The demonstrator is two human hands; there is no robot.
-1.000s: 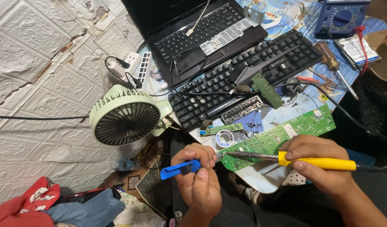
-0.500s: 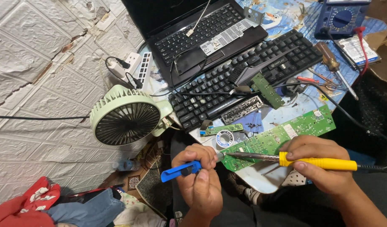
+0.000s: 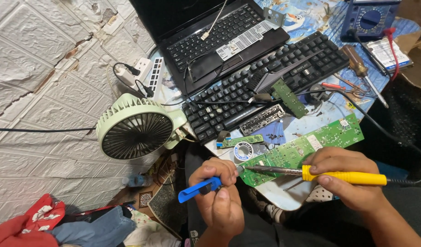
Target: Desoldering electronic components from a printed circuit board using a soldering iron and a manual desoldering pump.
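White bumpy wall tiles [image 3: 41,68] fill one side of the view, and a crowded tabletop [image 3: 311,18] with a blue picture cover fills the other. The long green circuit board [image 3: 311,144] is the main thing, and it lies at the near edge of the tabletop.

Just behind the board sits a black keyboard [image 3: 265,82], and behind that an open black laptop [image 3: 219,36]. Beside the board, toward the wall, stands a pale green fan [image 3: 135,128]. A small roll of solder wire [image 3: 243,151] lies touching the board's near corner. A blue meter [image 3: 370,18] rests at the far edge, well apart from the board.

The right hand [image 3: 343,176] is closed around a soldering iron [image 3: 343,175] with a yellow handle. Its metal tip points at the end of the board nearest the fan. The left hand [image 3: 219,192] is curled tight, pinching a blue tool [image 3: 197,190] just beside that same end of the board.

Some things could go wrong. The iron's tip is probably hot, and the left fingers are very near it, so a small slip could burn them. The board hangs partly off the tabletop, so a push could tip it down. The iron's black cord [image 3: 402,151] runs near the person's arm and could snag and pull the tip away from its spot.
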